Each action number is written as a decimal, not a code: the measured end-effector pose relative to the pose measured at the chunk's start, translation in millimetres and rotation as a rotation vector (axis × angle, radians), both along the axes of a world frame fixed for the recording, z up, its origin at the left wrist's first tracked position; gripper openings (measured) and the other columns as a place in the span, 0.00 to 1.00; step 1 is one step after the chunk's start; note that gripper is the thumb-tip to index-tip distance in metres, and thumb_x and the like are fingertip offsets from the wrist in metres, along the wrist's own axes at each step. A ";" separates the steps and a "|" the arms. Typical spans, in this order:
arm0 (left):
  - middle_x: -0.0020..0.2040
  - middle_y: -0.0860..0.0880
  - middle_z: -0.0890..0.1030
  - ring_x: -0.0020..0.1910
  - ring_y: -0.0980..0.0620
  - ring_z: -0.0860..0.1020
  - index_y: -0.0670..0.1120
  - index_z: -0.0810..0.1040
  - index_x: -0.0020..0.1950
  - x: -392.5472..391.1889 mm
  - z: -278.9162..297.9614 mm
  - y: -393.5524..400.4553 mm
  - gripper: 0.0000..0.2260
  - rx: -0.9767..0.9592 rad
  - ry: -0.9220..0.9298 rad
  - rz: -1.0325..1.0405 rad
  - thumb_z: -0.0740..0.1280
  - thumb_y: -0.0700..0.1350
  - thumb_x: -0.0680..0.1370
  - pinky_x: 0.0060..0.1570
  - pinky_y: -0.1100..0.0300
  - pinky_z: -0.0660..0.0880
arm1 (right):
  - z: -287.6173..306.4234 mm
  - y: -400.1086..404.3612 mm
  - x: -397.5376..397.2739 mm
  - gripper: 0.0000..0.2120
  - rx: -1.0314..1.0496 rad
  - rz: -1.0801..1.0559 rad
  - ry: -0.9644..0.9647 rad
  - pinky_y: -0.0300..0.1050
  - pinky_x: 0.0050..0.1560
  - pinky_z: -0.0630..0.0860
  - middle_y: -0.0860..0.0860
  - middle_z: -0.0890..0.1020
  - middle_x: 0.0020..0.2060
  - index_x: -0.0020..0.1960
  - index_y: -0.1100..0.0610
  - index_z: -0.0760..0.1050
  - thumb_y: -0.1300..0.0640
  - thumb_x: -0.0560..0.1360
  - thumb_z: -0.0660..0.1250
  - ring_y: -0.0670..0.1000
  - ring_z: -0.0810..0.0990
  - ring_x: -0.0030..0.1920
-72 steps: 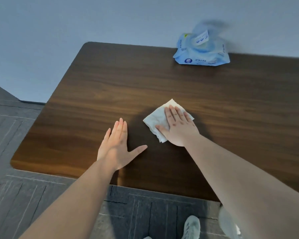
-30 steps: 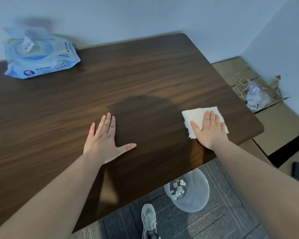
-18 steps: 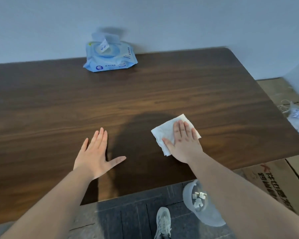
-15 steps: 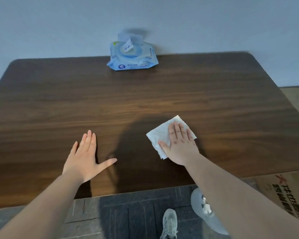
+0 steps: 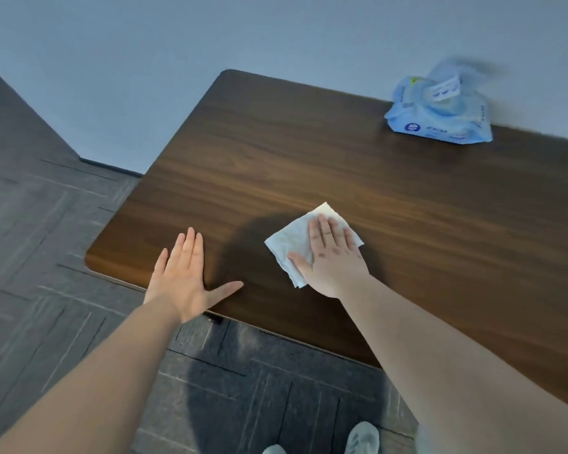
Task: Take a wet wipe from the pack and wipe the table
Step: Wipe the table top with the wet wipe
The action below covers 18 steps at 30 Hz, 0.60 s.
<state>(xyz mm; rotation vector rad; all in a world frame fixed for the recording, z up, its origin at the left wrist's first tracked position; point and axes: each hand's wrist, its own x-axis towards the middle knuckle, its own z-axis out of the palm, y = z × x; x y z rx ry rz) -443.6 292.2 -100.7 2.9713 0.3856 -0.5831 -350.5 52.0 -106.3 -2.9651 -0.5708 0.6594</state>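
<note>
A white wet wipe (image 5: 292, 241) lies flat on the dark wooden table (image 5: 309, 158), near its front edge. My right hand (image 5: 333, 257) presses down on the wipe with flat, extended fingers, covering its right half. My left hand (image 5: 187, 276) rests palm down on the table by the front left corner, fingers spread, holding nothing. The blue wet wipe pack (image 5: 440, 114) sits at the far edge by the wall, its lid flipped up and a wipe sticking out.
A pale wall runs behind the table. Grey tiled floor (image 5: 46, 257) lies to the left and below the front edge. My shoes (image 5: 363, 439) show at the bottom, close to the table.
The view has swung left, so the pack now sits at the far right. My right hand and the wipe have slid left along the table toward its left part. My left hand stays flat.
</note>
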 end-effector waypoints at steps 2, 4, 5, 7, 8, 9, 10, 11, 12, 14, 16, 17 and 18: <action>0.77 0.48 0.35 0.76 0.51 0.36 0.45 0.33 0.75 0.0 -0.2 -0.2 0.54 0.000 0.009 0.013 0.43 0.80 0.62 0.74 0.49 0.40 | -0.1 27.7 2.8 0.38 0.015 0.036 0.000 0.52 0.74 0.33 0.52 0.36 0.77 0.76 0.55 0.33 0.33 0.76 0.38 0.53 0.33 0.75; 0.77 0.49 0.35 0.75 0.51 0.35 0.45 0.33 0.75 0.3 0.5 -0.8 0.54 0.000 0.015 0.018 0.43 0.79 0.62 0.74 0.49 0.39 | -0.2 54.5 5.3 0.38 0.030 0.077 0.009 0.52 0.74 0.33 0.53 0.36 0.77 0.76 0.55 0.33 0.33 0.76 0.38 0.53 0.33 0.75; 0.77 0.48 0.35 0.75 0.51 0.35 0.45 0.32 0.75 0.3 0.0 -0.7 0.54 0.006 0.009 0.012 0.43 0.79 0.62 0.74 0.49 0.39 | -0.4 67.1 6.4 0.38 0.036 0.097 0.009 0.52 0.74 0.33 0.53 0.36 0.77 0.76 0.55 0.33 0.33 0.77 0.38 0.54 0.33 0.75; 0.77 0.48 0.35 0.76 0.50 0.36 0.45 0.33 0.75 0.3 -0.7 0.2 0.54 0.016 -0.005 -0.003 0.40 0.79 0.62 0.73 0.50 0.39 | -0.8 90.9 7.9 0.38 0.058 0.128 -0.006 0.52 0.74 0.34 0.53 0.38 0.77 0.76 0.56 0.34 0.33 0.77 0.38 0.54 0.34 0.76; 0.77 0.48 0.35 0.76 0.50 0.35 0.45 0.33 0.75 0.0 -1.2 0.8 0.54 0.015 -0.007 -0.007 0.40 0.79 0.61 0.73 0.50 0.39 | -1.5 102.4 8.5 0.38 0.072 0.137 -0.014 0.52 0.75 0.34 0.53 0.38 0.77 0.77 0.56 0.35 0.33 0.77 0.39 0.54 0.34 0.76; 0.77 0.48 0.35 0.76 0.50 0.35 0.45 0.33 0.75 -0.2 -1.7 1.0 0.54 0.010 -0.010 -0.007 0.39 0.79 0.61 0.73 0.50 0.38 | -2.1 113.7 8.9 0.38 0.086 0.143 -0.020 0.52 0.75 0.34 0.53 0.39 0.77 0.77 0.56 0.36 0.34 0.77 0.39 0.54 0.35 0.76; 0.77 0.48 0.35 0.75 0.51 0.35 0.45 0.33 0.75 -0.5 -1.9 0.5 0.53 0.003 -0.011 -0.003 0.39 0.79 0.61 0.73 0.50 0.38 | -3.2 124.5 9.2 0.37 0.100 0.150 -0.023 0.52 0.75 0.35 0.53 0.40 0.77 0.77 0.56 0.37 0.34 0.77 0.40 0.54 0.36 0.76; 0.78 0.48 0.36 0.75 0.51 0.35 0.45 0.33 0.75 -0.6 -2.1 0.4 0.53 -0.001 -0.011 0.000 0.39 0.79 0.62 0.73 0.50 0.38 | -4.6 134.8 9.5 0.36 0.112 0.161 -0.026 0.52 0.75 0.35 0.53 0.40 0.78 0.77 0.56 0.37 0.35 0.78 0.40 0.54 0.36 0.76; 0.78 0.48 0.36 0.75 0.51 0.35 0.44 0.32 0.74 -0.6 -2.1 0.5 0.53 -0.005 -0.012 0.004 0.39 0.79 0.61 0.73 0.50 0.38 | -5.9 144.2 10.1 0.35 0.123 0.175 -0.032 0.52 0.75 0.35 0.53 0.40 0.78 0.77 0.56 0.38 0.37 0.79 0.40 0.54 0.36 0.76; 0.77 0.47 0.36 0.75 0.51 0.35 0.45 0.29 0.71 -0.3 -1.0 0.7 0.52 -0.014 -0.016 0.010 0.37 0.79 0.60 0.72 0.51 0.37 | -8.2 157.0 11.8 0.32 0.145 0.198 -0.046 0.52 0.75 0.36 0.52 0.41 0.78 0.77 0.56 0.39 0.40 0.80 0.41 0.53 0.37 0.77; 0.77 0.47 0.35 0.75 0.51 0.35 0.47 0.26 0.67 -0.7 -0.7 1.0 0.50 -0.029 -0.024 0.014 0.38 0.78 0.60 0.72 0.51 0.36 | -9.7 161.4 13.9 0.31 0.160 0.206 -0.058 0.52 0.75 0.36 0.52 0.42 0.78 0.78 0.56 0.39 0.41 0.80 0.42 0.53 0.38 0.77; 0.77 0.47 0.35 0.75 0.51 0.35 0.47 0.26 0.67 -1.3 -1.0 1.2 0.49 -0.036 -0.036 0.014 0.39 0.78 0.60 0.72 0.51 0.37 | -9.5 161.3 14.4 0.31 0.160 0.211 -0.060 0.52 0.75 0.36 0.52 0.42 0.78 0.77 0.56 0.40 0.42 0.80 0.42 0.52 0.38 0.77; 0.77 0.47 0.36 0.76 0.51 0.36 0.46 0.27 0.69 -2.3 -2.1 1.3 0.50 -0.044 -0.050 0.017 0.40 0.78 0.61 0.73 0.51 0.37 | -8.9 160.3 14.1 0.31 0.156 0.214 -0.060 0.52 0.75 0.36 0.52 0.42 0.78 0.77 0.55 0.40 0.42 0.80 0.42 0.52 0.38 0.77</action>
